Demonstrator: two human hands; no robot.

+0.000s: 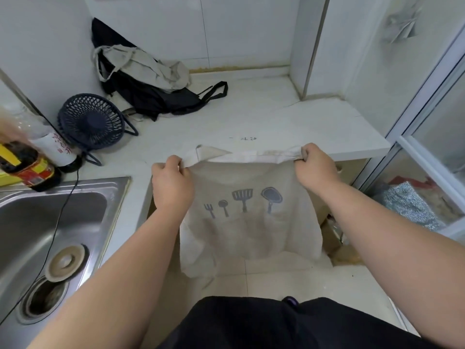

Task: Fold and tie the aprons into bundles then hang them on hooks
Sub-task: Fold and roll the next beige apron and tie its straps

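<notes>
While gripping the top hem of the beige apron (251, 222), left hand (171, 182) closed on its nine o'clock end and right hand (314, 167) closed on its three o'clock end, keep the hem stretched and level. Held up in the air just in front of the counter (251, 117) edge, hanging down toward the tiled floor (276, 278), printed kitchen tools facing the camera. Apparently at the beginning of the folding: spread open, not yet doubled.

For a clean fold, bring the two ends together without loosening the grip, match the corners, and shake lightly to drop the wrinkles. Better then to lay it flat on the counter at twelve o'clock for the next folds. Straps not to be made out here, so find them first and keep them outside the fold, as needed for tying.

Further out, at eleven o'clock in the back corner, a heap of more aprons (151, 79), beige over black. At ten o'clock a small dark fan (91, 122); at nine o'clock two bottles (27, 167); at eight o'clock a steel sink (50, 217). At two o'clock a glass door (427, 147). White tiled wall (226, 28) behind. No hooks to see anywhere.
</notes>
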